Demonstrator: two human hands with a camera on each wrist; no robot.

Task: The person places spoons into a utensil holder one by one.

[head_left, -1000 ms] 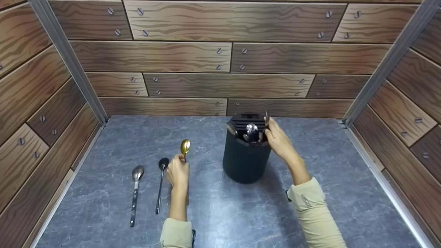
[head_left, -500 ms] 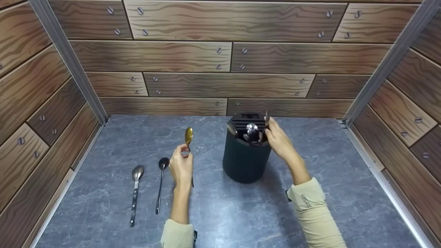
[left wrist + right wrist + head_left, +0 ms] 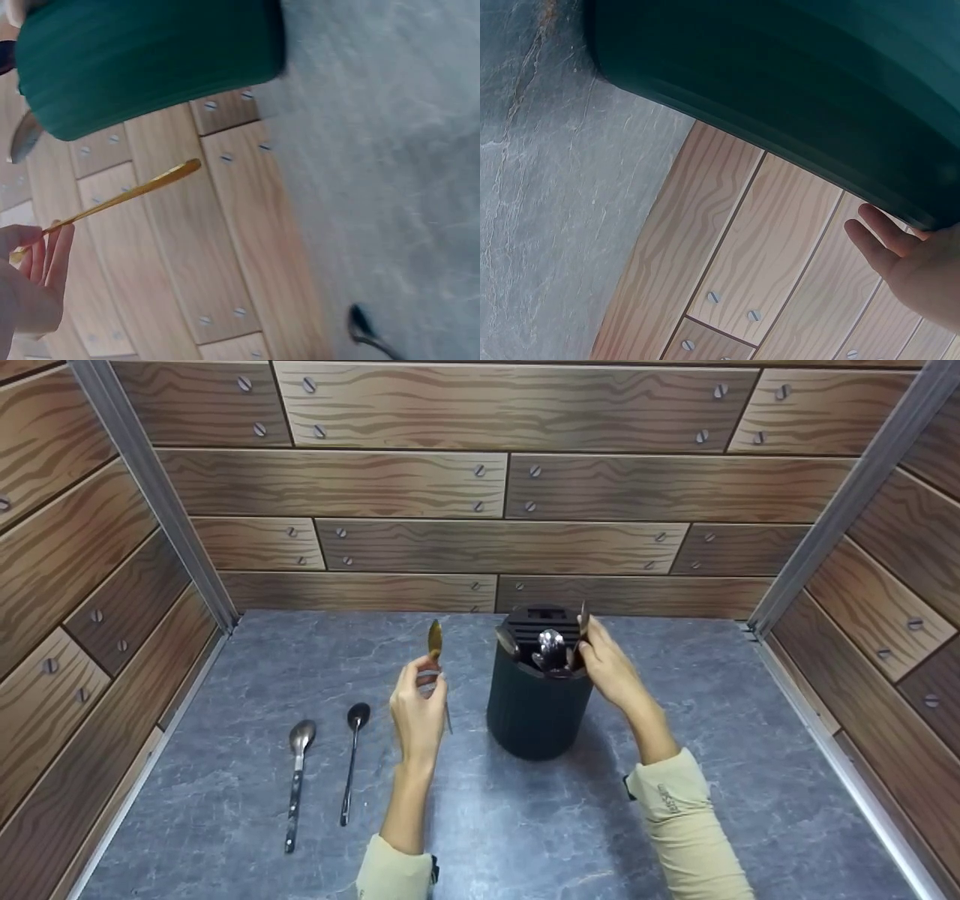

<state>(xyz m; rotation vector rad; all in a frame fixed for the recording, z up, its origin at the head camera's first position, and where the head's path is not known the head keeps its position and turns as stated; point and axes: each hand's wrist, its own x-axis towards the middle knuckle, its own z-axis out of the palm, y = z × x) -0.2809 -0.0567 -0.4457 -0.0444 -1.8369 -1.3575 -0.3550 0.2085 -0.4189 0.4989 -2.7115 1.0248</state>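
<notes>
My left hand point(image 3: 420, 712) pinches a gold spoon point(image 3: 435, 640), its bowl pointing up, above the table to the left of the holder. In the left wrist view the gold spoon point(image 3: 142, 189) extends slantwise from the fingertips, its bowl seen edge-on. A dark green utensil holder point(image 3: 536, 712) with a black slotted top stands upright; several metal spoons point(image 3: 551, 640) poke out of it. At the holder's right rim rests my right hand point(image 3: 615, 671), close beside one upright spoon. Two of its fingers point(image 3: 877, 236) reach out fairly straight past the green wall in the right wrist view.
On the grey marbled table point(image 3: 225, 780) at left lie a spoon with a dark riveted handle point(image 3: 295, 787) and a slim dark-bowled long spoon point(image 3: 352, 765). Wood-patterned walls point(image 3: 405, 544) enclose the back and both sides.
Holding the gold spoon, my left hand has risen and moved rightward and away from me, nearer the holder. The right hand stays at the holder's rim.
</notes>
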